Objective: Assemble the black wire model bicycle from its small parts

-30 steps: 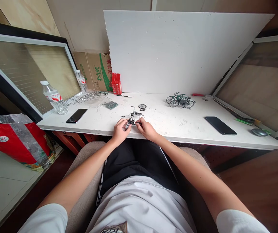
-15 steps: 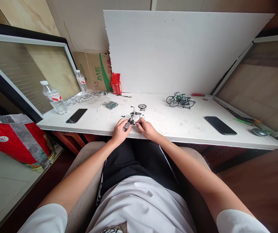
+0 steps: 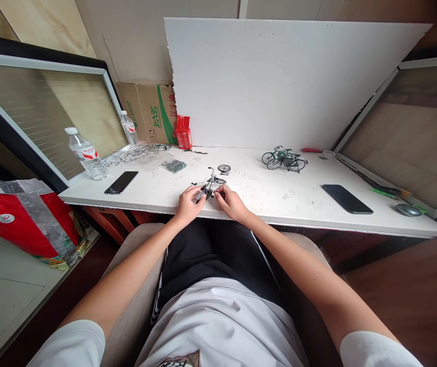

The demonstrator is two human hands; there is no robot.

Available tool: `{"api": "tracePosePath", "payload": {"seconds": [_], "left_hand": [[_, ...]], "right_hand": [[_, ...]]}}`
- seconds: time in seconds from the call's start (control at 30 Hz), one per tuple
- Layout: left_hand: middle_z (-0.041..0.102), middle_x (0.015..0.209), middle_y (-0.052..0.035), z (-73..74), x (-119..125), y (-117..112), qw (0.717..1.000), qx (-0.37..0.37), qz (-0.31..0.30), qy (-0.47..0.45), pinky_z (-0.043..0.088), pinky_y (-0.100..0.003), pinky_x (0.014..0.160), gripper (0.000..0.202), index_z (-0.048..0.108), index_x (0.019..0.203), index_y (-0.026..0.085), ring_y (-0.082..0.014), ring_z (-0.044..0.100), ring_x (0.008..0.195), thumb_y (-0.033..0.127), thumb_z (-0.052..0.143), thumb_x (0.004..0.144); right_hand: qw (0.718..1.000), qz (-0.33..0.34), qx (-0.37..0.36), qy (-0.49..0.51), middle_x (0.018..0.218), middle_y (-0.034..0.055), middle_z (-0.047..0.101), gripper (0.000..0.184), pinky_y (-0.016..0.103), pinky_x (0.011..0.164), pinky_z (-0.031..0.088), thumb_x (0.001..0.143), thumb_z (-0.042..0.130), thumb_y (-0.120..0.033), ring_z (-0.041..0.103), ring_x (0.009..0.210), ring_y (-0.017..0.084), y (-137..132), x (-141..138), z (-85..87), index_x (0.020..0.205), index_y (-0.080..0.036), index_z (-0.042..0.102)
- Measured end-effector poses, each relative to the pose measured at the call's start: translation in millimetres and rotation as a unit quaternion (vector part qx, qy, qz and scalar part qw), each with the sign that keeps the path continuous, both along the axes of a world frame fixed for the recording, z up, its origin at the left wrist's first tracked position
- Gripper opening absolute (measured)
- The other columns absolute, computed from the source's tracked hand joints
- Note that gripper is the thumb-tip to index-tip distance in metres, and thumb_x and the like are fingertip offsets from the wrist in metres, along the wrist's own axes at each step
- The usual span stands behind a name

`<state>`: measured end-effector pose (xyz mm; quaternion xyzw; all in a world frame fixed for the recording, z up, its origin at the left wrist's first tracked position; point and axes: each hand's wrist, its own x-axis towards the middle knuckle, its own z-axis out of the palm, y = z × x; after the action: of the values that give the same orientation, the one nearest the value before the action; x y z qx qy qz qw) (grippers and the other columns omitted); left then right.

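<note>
A small black model bicycle [image 3: 214, 179] lies near the desk's front edge, its handlebar and front wheel pointing away from me. My left hand [image 3: 190, 203] is closed on its rear end, thumb and fingers gripping from the left. At the right side, my right hand [image 3: 230, 202] pinches at the bicycle's rear part; whether its fingertips hold a tiny piece or the bicycle itself is hidden. Just beyond lies a loose model wheel [image 3: 224, 167], with small dark bits scattered around it.
Two assembled model bicycles [image 3: 284, 159] stand at the back right. Phones lie left [image 3: 121, 182] and right [image 3: 347, 198]. A water bottle [image 3: 87, 155], part frames [image 3: 138, 153] and a bag of green parts [image 3: 175, 165] occupy the left; a computer mouse [image 3: 408, 209] sits far right.
The model bicycle has turned slightly in my fingers, its handlebar end shifting a little to the right. Both hands stay almost in place.
</note>
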<state>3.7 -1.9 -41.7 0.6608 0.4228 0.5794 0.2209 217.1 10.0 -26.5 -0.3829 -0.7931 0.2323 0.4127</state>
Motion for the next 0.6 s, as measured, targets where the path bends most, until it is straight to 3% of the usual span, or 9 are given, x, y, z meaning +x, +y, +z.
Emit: {"api": "tracePosePath", "payload": {"seconds": [0.1, 0.27, 0.43, 0.6], "left_hand": [[0.081, 0.118, -0.0150, -0.1, -3, 8, 0.994, -0.070, -0.013, -0.086, 0.062, -0.040, 0.097, 0.030, 0.080, 0.112, 0.017, -0.0284, 0.077, 0.111, 0.031, 0.079, 0.086], [0.083, 0.102, -0.0150, 6.6, -7, 18, 0.966, -0.154, -0.018, -0.206, 0.063, -0.042, 0.091, 0.036, 0.077, 0.109, 0.012, -0.0275, 0.080, 0.096, 0.031, 0.085, 0.079], [0.081, 0.100, -0.0117, 7.7, -16, 27, 0.942, -0.179, -0.016, -0.282, 0.061, -0.038, 0.088, 0.038, 0.075, 0.107, 0.014, -0.0253, 0.080, 0.097, 0.030, 0.087, 0.075], [0.078, 0.102, -0.0111, 5.7, -24, 32, 0.934, -0.176, -0.044, -0.306, 0.059, -0.034, 0.086, 0.032, 0.073, 0.102, 0.014, -0.0232, 0.078, 0.100, 0.030, 0.087, 0.078]], "right_hand": [[1.000, -0.002, 0.003, 0.012, 0.095, 0.0051, 0.073, 0.031, 0.033, 0.073, 0.047, 0.109, 0.050, -0.053, 0.061, 0.076, 0.021, -1, -1, 2.0, 0.108, -0.024, 0.060], [0.999, -0.026, 0.023, 0.020, 0.098, 0.0070, 0.074, 0.032, 0.035, 0.074, 0.049, 0.108, 0.055, -0.051, 0.064, 0.081, 0.022, -1, 1, 9.9, 0.102, -0.023, 0.068], [0.988, -0.094, 0.099, -0.075, 0.094, 0.0116, 0.071, 0.032, 0.039, 0.080, 0.048, 0.108, 0.055, -0.044, 0.063, 0.097, 0.029, 7, 20, 22.1, 0.088, -0.023, 0.071], [0.970, -0.187, 0.101, -0.121, 0.092, 0.0144, 0.069, 0.034, 0.045, 0.085, 0.048, 0.107, 0.053, -0.039, 0.058, 0.100, 0.034, 31, 55, 22.2, 0.086, -0.022, 0.073]]}}
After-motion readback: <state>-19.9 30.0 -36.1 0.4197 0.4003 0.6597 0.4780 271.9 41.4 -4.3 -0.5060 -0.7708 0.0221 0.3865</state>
